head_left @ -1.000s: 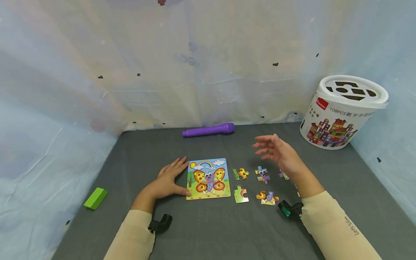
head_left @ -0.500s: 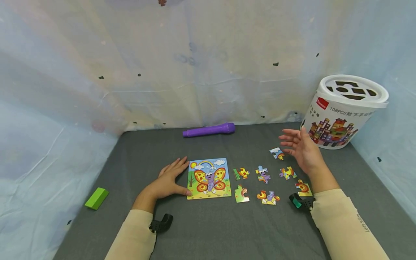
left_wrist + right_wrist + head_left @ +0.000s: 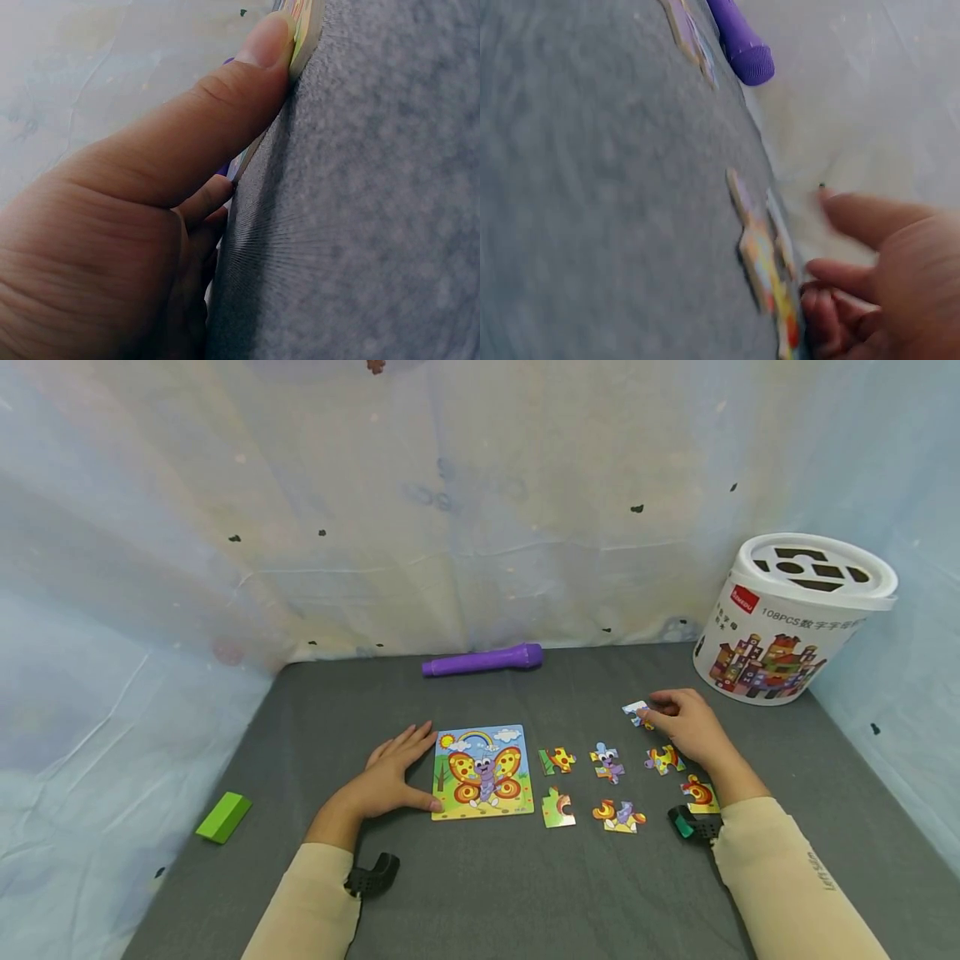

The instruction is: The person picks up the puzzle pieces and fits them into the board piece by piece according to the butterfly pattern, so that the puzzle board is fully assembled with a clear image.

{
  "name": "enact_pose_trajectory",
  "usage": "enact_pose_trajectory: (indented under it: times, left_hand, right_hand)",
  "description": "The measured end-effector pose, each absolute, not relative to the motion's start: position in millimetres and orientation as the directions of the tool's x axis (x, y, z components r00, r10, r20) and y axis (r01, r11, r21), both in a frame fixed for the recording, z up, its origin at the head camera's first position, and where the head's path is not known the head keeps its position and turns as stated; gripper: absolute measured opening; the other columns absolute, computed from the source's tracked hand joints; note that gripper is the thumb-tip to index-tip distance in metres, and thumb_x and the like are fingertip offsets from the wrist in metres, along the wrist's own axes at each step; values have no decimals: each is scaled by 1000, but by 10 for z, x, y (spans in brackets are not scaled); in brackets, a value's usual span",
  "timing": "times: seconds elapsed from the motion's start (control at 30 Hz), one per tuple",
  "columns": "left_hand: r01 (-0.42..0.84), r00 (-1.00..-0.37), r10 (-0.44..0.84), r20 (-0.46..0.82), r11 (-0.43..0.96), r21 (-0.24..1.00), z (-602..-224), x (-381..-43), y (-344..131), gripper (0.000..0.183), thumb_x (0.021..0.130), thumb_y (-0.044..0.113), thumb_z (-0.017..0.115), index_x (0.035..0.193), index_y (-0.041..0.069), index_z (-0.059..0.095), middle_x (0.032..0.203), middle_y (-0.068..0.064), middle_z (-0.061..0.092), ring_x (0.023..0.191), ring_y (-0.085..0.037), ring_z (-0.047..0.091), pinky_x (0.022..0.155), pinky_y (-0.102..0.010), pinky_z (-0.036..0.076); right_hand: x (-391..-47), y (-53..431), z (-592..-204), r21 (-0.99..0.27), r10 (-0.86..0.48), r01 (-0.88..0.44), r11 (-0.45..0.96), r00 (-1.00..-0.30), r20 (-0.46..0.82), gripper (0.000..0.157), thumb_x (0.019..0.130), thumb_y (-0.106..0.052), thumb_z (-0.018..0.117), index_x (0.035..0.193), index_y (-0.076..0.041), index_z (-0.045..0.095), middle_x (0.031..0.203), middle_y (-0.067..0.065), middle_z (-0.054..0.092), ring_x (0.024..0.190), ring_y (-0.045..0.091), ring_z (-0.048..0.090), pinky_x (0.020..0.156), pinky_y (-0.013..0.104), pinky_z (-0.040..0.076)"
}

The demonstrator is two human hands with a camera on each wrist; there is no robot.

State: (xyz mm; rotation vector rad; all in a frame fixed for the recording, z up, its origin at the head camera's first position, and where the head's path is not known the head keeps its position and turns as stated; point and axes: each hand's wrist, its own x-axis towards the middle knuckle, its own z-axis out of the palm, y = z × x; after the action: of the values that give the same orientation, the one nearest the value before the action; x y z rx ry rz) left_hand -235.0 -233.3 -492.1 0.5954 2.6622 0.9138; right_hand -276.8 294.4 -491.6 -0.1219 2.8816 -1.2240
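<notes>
My left hand (image 3: pixel 384 781) lies on the grey cloth with fingers spread along the left edge of a square butterfly picture board (image 3: pixel 483 772). Its thumb presses the board's lower left corner, which the left wrist view shows close up. At the right, my other hand (image 3: pixel 693 727) hovers over a sky-blue and white jigsaw piece (image 3: pixel 634 707), its thumb tip overlapping the piece. In the right wrist view, thumb and index finger stand apart and blurred, with no piece between them. Just below that hand lies a yellow jigsaw piece (image 3: pixel 663 760).
Several more jigsaw pieces lie between board and right forearm, including a purple-faced piece (image 3: pixel 607 763) and a green piece (image 3: pixel 557 808). A purple toy microphone (image 3: pixel 483 661) lies at the back. A white bucket (image 3: pixel 787 618) stands back right, a green block (image 3: pixel 223 817) far left.
My right hand has moved right, then down to the sky-blue piece, its raised fingers now lowered and bent. My left hand and the board have stayed put.
</notes>
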Motion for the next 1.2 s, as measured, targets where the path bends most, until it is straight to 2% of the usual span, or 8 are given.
enact_pose_trajectory:
  times: [0.23, 0.4, 0.5, 0.67, 0.8, 0.9, 1.07, 1.2]
  left_hand:
    - [296, -880, 462, -114, 719, 629, -4926, -2356, -2336, 128, 76, 59, 97, 174, 13, 29, 181, -2, 15, 166, -30, 3, 127, -61, -1]
    - [290, -881, 458, -120, 722, 628, -4939, -2358, -2343, 128, 76, 59, 97, 175, 13, 29, 181, -1, 15, 166, -30, 2, 127, -61, -1]
    - [292, -881, 459, -118, 722, 627, -4942, -2358, -2343, 128, 76, 59, 97, 175, 13, 29, 181, -1, 15, 166, -30, 3, 127, -61, -1]
    - [295, -879, 463, -115, 718, 631, -4927, -2357, -2337, 127, 77, 58, 97, 174, 13, 29, 181, -2, 15, 166, -30, 3, 127, -61, -1]
    - [298, -878, 465, -112, 716, 632, -4916, -2355, -2336, 127, 77, 57, 97, 174, 12, 29, 181, -3, 15, 166, -31, 3, 127, -61, -1]
    - [301, -878, 466, -111, 716, 630, -4915, -2355, -2336, 127, 77, 57, 97, 174, 12, 29, 181, -3, 15, 166, -31, 3, 127, -62, -1]
    - [300, -879, 463, -112, 721, 625, -4926, -2361, -2336, 128, 76, 59, 97, 174, 13, 29, 181, -1, 14, 166, -30, 3, 127, -61, -1]
    - [297, -881, 460, -113, 722, 624, -4936, -2365, -2337, 128, 76, 59, 97, 174, 13, 29, 181, -1, 15, 166, -29, 3, 127, -61, -1]
  right_hand:
    - [-2759, 2839, -4927, -633, -61, -59, 772, -998, 18, 52, 106, -30, 75, 141, 7, 63, 148, 34, 41, 137, 58, 35, 109, 73, 31]
    - [-2758, 2827, -4914, -692, -71, -62, 720, -997, 16, 37, 106, -21, 75, 131, 4, 63, 123, 25, 59, 108, 43, 57, 86, 56, 49]
    - [-2751, 2809, -4890, -744, -59, -59, 666, -998, 26, 29, 106, -17, 75, 125, 2, 63, 105, 16, 64, 89, 31, 59, 71, 42, 51]
    - [-2719, 2769, -4794, -828, -65, -91, 554, -996, 66, 31, 108, -17, 73, 131, 3, 67, 99, 15, 66, 82, 29, 60, 64, 32, 49]
    - [-2669, 2688, -4680, -853, -87, -131, 506, -991, 101, 36, 110, -22, 71, 139, 0, 70, 102, 16, 65, 83, 32, 58, 64, 31, 47]
    - [-2622, 2592, -4581, -863, -106, -156, 480, -987, 120, 33, 111, -25, 70, 133, -1, 71, 103, 16, 67, 88, 35, 60, 68, 34, 49]
    - [-2541, 2422, -4419, -874, -178, -204, 441, -974, 138, 36, 111, -20, 69, 142, -3, 65, 111, 16, 67, 96, 37, 65, 78, 37, 55]
    - [-2455, 2292, -4305, -870, -222, -233, 433, -964, 148, 37, 111, -19, 69, 146, -8, 67, 110, 15, 64, 94, 38, 63, 77, 37, 54]
